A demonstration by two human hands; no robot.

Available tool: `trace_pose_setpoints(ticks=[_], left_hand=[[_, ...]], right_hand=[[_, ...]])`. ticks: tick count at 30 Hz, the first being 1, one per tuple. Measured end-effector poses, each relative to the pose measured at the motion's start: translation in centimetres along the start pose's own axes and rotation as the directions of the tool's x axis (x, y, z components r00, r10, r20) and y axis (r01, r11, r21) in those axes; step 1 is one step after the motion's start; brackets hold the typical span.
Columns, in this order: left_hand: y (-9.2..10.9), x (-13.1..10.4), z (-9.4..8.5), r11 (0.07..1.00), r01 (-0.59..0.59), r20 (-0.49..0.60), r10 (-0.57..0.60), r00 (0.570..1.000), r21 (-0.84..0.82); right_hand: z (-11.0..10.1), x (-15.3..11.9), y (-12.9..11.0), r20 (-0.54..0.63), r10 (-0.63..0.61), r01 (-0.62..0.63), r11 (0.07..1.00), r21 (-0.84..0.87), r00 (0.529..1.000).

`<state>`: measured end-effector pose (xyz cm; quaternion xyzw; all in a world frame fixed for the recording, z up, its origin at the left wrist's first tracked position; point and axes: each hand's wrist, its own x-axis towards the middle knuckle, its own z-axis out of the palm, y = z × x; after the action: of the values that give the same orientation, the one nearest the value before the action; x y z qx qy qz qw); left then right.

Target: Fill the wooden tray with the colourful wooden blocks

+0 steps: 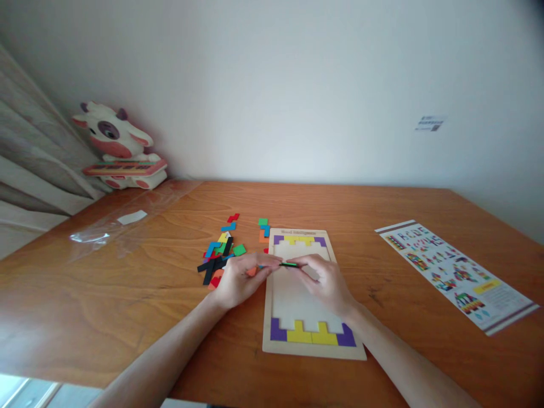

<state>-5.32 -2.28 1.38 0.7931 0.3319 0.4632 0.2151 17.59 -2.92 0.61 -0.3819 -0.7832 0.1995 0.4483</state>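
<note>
Above the middle of a wooden puzzle board [293, 289], my left hand [242, 279] and my right hand [326, 281] meet, fingertips pinched. Between them is a thin green and black puzzle piece [289, 264], seen nearly edge-on; whether it is one piece or two stacked I cannot tell. Purple corner pieces [278, 330] and yellow pieces [299, 334] lie in the board's near end, and more of both fill its far end. Left of the board is a heap of loose coloured pieces [221, 249], partly hidden by my left hand.
A printed pattern sheet [457, 275] lies on the right of the wooden table [127, 306]. A clear plastic bag [97, 232] with a white slip [132, 217] is on the left. A cow-shaped toy keyboard [123, 148] stands at the back left, by a curtain [29, 130].
</note>
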Motion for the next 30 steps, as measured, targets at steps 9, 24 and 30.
trace_pose_setpoints(ticks=[9, 24, 30], left_hand=[[-4.1, 0.9, -4.1, 0.814, 0.463, -0.284, -0.378, 0.881, 0.352], [-4.0, 0.5, -5.0, 0.76, -0.062, 0.134, -0.033, 0.99, 0.647], [-3.9, 0.2, -5.0, 0.764, -0.148, 0.226, 0.003, 0.974, 0.628]], right_hand=[[-1.7, 0.2, 2.2, -0.177, 0.108, -0.123, 0.99, -0.076, 0.978], [-2.0, 0.9, 2.9, 0.186, -0.127, 0.22, 0.716, -0.663, 0.974], [-1.7, 0.9, 2.7, 0.21, -0.037, 0.179, 0.678, -0.713, 0.977]])
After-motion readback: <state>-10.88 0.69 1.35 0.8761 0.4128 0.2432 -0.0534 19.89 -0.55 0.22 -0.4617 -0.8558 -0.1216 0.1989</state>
